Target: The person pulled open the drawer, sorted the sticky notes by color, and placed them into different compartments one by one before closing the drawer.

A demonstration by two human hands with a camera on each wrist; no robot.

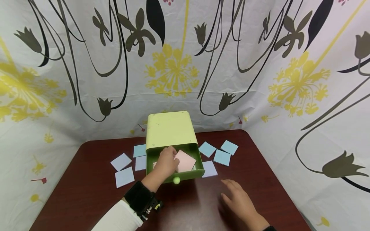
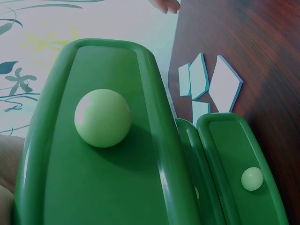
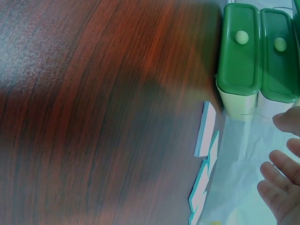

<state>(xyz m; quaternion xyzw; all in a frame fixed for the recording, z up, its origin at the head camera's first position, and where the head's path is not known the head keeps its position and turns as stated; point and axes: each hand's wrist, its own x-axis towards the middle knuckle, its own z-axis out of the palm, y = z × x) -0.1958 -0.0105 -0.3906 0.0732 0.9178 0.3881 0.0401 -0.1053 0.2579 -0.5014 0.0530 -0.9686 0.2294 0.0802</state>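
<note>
One pink sticky pad (image 1: 185, 160), light and bendy, left hand (image 1: 167, 161) curled pinching its edge in the drawer (image 1: 189, 175); right hand (image 1: 240, 199) relaxed, fingers spread.

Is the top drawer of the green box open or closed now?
Open: the drawer sticks out of the box, and the left hand reaches inside.

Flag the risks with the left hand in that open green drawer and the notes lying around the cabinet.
1. The left hand holds a pink square paper note inside the pulled-out green plastic drawer; the note lies tilted and could crease or catch on the drawer wall.
2. The right hand hovers open over the dark wooden table, not steadying the light green cabinet, which might slide.
</note>
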